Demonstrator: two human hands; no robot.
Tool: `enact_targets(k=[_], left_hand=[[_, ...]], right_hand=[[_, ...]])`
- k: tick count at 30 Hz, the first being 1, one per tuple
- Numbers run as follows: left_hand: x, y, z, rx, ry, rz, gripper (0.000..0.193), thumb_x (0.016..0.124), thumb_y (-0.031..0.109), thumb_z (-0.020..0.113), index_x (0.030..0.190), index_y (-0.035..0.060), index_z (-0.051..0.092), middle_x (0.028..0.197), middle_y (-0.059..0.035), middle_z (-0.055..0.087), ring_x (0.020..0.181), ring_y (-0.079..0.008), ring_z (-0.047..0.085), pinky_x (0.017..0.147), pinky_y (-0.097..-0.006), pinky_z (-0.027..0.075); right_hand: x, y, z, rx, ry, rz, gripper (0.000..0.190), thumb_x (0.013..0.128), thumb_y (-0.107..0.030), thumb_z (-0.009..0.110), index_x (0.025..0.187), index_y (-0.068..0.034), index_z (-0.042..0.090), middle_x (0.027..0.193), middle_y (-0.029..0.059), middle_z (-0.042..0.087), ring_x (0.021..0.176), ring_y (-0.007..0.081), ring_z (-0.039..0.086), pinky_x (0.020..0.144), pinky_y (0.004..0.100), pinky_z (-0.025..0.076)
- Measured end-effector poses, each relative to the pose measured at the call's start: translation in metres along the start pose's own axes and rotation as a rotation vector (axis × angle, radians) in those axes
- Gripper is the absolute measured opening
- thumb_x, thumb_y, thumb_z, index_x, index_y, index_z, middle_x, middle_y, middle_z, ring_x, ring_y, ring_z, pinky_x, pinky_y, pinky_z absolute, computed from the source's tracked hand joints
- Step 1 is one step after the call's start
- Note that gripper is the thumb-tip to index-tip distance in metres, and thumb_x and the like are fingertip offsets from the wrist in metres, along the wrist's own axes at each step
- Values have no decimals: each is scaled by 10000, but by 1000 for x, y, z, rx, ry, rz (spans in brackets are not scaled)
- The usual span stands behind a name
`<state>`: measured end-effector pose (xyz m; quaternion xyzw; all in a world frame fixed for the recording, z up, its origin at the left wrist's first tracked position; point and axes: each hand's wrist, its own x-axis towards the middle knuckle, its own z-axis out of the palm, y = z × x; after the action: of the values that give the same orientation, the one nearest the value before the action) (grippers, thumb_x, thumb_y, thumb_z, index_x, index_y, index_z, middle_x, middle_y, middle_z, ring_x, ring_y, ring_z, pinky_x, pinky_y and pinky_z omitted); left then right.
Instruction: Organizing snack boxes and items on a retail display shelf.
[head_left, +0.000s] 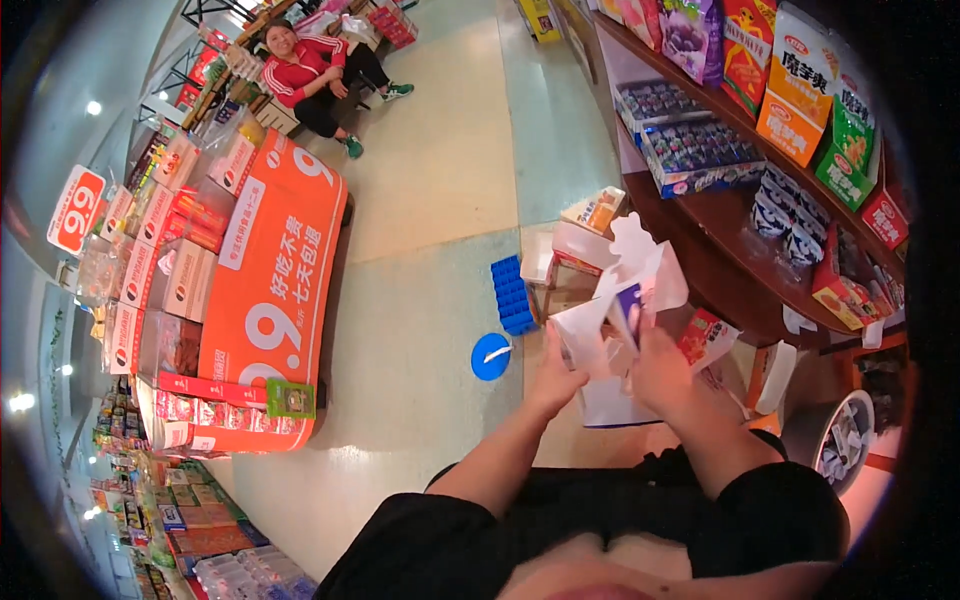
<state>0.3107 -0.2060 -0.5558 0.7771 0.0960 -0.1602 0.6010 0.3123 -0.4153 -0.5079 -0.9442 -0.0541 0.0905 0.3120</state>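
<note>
My left hand (555, 379) grips the left side of a white cardboard display box (585, 330), opened out, with its pale inner faces showing. My right hand (661, 373) is closed on a purple-and-white cardboard piece (628, 311) at the box's right part. Another white panel with a blue edge (615, 403) lies below the hands. Just beyond them are empty-looking cartons (581, 244) and a cut white flap with a wavy edge (636, 244). A red printed carton (706, 339) lies right of my right hand.
On the floor are a blue compartment tray (514, 295) and a blue round disc (490, 357). Shelves with snack bags (799, 82) curve along the right, above a bin of wrappers (846, 442). An orange display stand (277, 262) is at left. A person in red (311, 67) sits beyond it.
</note>
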Motion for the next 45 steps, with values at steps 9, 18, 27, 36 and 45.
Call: enact_targets(k=[9,18,27,36,45], left_hand=[[10,9,-65,-673,-78,61,879,643,-144,454,1487,66,324,1421,-130,456,1149,-254,579,922,-350,497],[-6,54,-52,803,424,477,397,691,-4,666,1082,55,627,1044,-151,601,950,-353,572,866,-459,445],[-20,37,-16,1117,-13,439,271,758,135,631,1021,132,697,967,-66,653,992,-290,580,795,-452,431],[-35,44,-8,1465,-292,9,579,851,461,639,1265,64,560,1165,-154,633,1112,-369,563,896,-518,430],[-2,-4,15,481,-331,-70,655,952,340,558,1440,-26,321,1356,-224,517,1196,-313,556,985,-394,442]], right_hand=[[23,28,-23,321,66,130,718,746,-111,645,1408,13,397,1222,244,574,1123,347,578,964,387,452],[28,35,-13,410,-27,195,715,739,-118,631,1401,24,404,1230,267,553,1152,364,559,987,389,438],[23,19,-15,186,37,83,667,813,-151,612,1408,33,371,1264,273,522,1179,384,526,997,427,426],[11,-4,-24,152,-38,135,637,851,-227,611,1390,30,391,1216,290,533,1135,424,538,973,452,435],[2,-5,10,287,112,-102,664,840,-178,607,1412,16,332,1202,308,510,1118,449,533,961,474,437]])
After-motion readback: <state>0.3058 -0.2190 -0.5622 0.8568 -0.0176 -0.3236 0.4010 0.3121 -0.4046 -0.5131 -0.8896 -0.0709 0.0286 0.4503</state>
